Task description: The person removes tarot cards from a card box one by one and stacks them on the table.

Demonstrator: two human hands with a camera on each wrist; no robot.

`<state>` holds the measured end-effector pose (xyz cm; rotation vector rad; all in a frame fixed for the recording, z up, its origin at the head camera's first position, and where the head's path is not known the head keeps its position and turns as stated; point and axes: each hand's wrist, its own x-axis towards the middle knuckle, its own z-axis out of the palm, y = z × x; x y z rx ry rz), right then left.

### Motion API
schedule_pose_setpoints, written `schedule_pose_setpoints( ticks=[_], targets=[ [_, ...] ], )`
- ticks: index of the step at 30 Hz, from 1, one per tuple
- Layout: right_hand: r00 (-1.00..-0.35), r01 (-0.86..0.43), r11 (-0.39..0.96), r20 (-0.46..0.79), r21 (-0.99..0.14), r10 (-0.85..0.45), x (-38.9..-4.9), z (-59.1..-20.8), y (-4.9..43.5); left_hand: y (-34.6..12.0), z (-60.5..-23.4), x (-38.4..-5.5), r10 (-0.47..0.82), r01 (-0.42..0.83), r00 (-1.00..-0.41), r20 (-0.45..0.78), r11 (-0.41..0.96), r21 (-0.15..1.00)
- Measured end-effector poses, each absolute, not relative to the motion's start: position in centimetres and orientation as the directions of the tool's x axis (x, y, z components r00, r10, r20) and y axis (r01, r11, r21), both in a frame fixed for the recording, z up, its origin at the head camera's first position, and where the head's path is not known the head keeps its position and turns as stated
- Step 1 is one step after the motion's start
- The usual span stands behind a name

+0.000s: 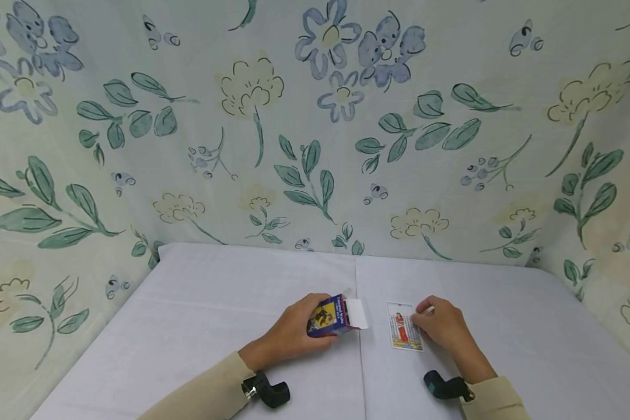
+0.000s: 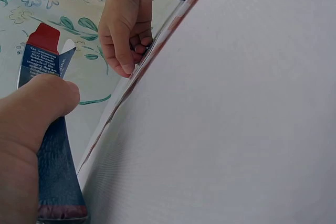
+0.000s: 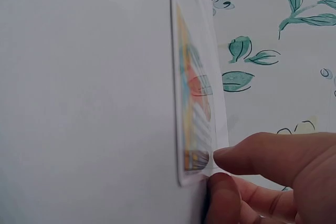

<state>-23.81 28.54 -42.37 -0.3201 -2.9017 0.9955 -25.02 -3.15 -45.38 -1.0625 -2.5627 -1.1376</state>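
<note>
My left hand (image 1: 294, 331) grips a blue tarot card box (image 1: 326, 318) with a yellow picture panel, held over the white table left of centre. The box's end faces right with its white flap (image 1: 357, 314) folded out. In the left wrist view, the thumb lies across the box's printed side and a red flap (image 2: 45, 37) sticks up at its end. To the right, a tarot card (image 1: 402, 328) shows a figure in red, face up. My right hand (image 1: 443, 326) pinches its right edge between thumb (image 3: 247, 153) and fingers, close over the table.
A white cloth (image 1: 215, 303) covers the table, with a crease running front to back between the box and the card. Behind and at both sides hangs a floral curtain (image 1: 315, 175). Dark camera mounts (image 1: 273, 394) sit on both wrists.
</note>
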Motion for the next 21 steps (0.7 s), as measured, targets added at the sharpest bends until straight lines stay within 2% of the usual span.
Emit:
schedule_pose_setpoints(
  ticks=[21],
  targets=[
    [-0.979, 0.171, 0.741, -0.024, -0.65, 0.204, -23.74, -41.87, 28.62, -3.19, -45.35, -24.96, 0.548, 0.66, -0.737, 0.395, 0.457, 0.597]
  ],
)
